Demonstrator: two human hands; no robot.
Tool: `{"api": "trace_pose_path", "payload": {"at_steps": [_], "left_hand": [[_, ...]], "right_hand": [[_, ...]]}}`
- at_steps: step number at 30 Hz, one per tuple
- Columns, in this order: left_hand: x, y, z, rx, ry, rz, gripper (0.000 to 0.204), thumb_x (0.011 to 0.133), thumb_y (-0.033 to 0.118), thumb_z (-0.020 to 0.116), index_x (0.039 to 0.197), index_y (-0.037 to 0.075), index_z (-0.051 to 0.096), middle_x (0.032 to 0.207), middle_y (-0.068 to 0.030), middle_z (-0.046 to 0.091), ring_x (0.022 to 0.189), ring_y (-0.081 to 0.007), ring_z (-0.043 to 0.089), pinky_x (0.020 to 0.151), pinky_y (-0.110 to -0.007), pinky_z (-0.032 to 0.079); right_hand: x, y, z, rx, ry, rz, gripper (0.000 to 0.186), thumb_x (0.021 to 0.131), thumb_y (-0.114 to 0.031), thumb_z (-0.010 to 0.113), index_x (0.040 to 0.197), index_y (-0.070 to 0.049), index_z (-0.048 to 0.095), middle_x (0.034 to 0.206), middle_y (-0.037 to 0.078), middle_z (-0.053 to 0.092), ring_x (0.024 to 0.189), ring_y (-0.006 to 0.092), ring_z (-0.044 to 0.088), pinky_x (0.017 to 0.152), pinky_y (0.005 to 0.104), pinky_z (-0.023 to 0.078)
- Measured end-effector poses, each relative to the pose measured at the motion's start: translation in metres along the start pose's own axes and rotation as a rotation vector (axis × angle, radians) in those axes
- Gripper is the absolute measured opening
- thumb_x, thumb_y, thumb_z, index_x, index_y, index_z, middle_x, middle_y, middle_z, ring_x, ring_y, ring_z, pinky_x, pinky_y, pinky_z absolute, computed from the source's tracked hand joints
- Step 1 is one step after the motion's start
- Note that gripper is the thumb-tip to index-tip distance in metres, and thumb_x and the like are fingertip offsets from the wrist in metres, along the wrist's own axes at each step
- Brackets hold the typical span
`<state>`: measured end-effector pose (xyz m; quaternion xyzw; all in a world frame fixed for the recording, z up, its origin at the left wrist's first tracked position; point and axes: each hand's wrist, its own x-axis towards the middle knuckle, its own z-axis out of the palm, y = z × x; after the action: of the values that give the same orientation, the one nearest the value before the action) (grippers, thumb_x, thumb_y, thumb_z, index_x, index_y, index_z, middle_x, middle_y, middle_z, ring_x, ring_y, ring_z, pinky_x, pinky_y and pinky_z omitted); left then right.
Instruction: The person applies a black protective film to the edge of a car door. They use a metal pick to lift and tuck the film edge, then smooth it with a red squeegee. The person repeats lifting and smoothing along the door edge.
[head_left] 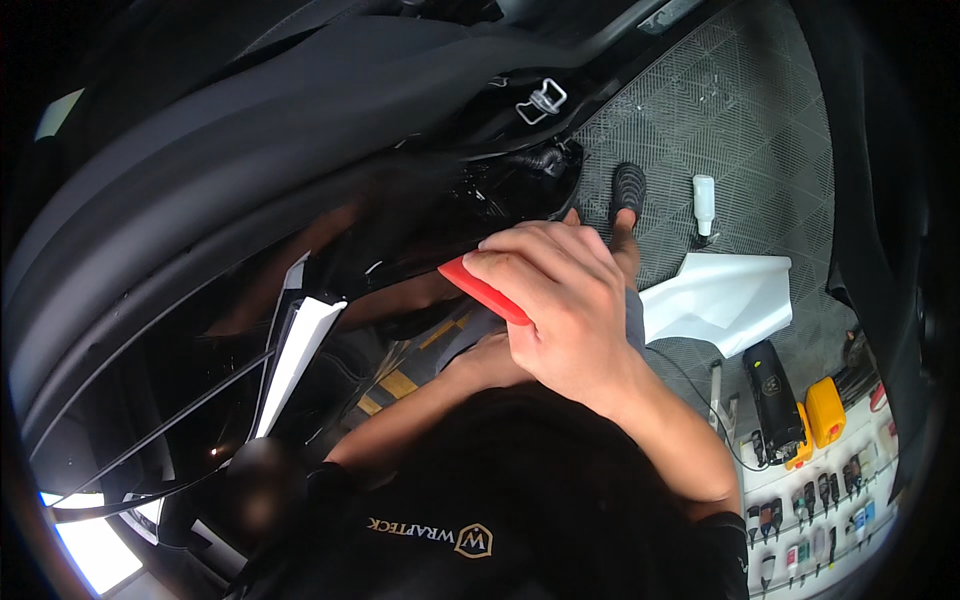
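My right hand point(570, 300) is closed around a red squeegee point(487, 290), thumb and fingers pinching its body. The squeegee's edge points left, toward the glossy black car bodywork point(400, 215); whether it touches the surface, I cannot tell. Lower and partly behind the right hand, my left hand point(497, 362) lies near my grey-clad leg, and its fingers are hidden. Above both hands, a metal door latch loop point(541, 101) sits on the black door frame.
A white spray bottle point(704, 205) and a crumpled white sheet point(725, 300) lie on the grey tiled floor point(720, 120). Lower right, a black case-like tool point(774, 395) and a yellow tool point(825, 412) lie beside a white rack point(820, 500) holding several small tools.
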<state>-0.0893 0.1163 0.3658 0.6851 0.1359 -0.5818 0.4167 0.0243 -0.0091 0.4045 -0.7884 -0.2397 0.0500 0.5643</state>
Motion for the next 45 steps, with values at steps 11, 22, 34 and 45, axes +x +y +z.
{"api": "trace_pose_path", "payload": {"at_steps": [11,22,34,45], "left_hand": [[0.017,-0.023,0.005,-0.066,0.020,0.202,0.043,0.103,0.031,0.059,0.140,0.009,0.064,0.143,-0.0213,0.066,0.140,-0.0320,0.059,0.115,-0.047,0.046],[0.016,-0.037,0.004,-0.057,0.031,0.259,0.042,0.103,0.030,0.059,0.139,0.009,0.065,0.142,-0.0211,0.066,0.140,-0.0314,0.058,0.116,-0.047,0.045],[0.017,-0.021,0.013,-0.008,-0.002,0.295,0.039,0.105,0.029,0.057,0.136,0.009,0.067,0.138,-0.0194,0.068,0.140,-0.0331,0.057,0.118,-0.048,0.043],[0.015,-0.020,0.008,-0.030,0.008,0.248,0.038,0.105,0.030,0.056,0.135,0.009,0.067,0.137,-0.0191,0.069,0.139,-0.0339,0.057,0.118,-0.049,0.043]], "right_hand": [[0.015,-0.009,-0.006,0.009,-0.080,0.036,0.038,0.064,-0.002,0.075,0.102,-0.005,0.076,0.099,0.009,0.076,0.088,0.0277,0.074,0.080,0.0378,0.049],[0.030,-0.015,-0.013,-0.025,-0.209,0.056,0.035,0.068,-0.004,0.079,0.102,-0.006,0.074,0.100,0.006,0.073,0.087,0.0212,0.071,0.078,0.0372,0.043],[0.024,-0.008,-0.025,0.056,-0.123,0.165,0.035,0.068,0.009,0.072,0.100,-0.005,0.076,0.097,0.008,0.076,0.087,0.0277,0.072,0.082,0.0380,0.050],[0.030,-0.019,-0.014,-0.034,-0.194,0.090,0.034,0.067,0.004,0.077,0.100,-0.007,0.075,0.096,0.004,0.074,0.083,0.0242,0.069,0.076,0.0368,0.045]]}}
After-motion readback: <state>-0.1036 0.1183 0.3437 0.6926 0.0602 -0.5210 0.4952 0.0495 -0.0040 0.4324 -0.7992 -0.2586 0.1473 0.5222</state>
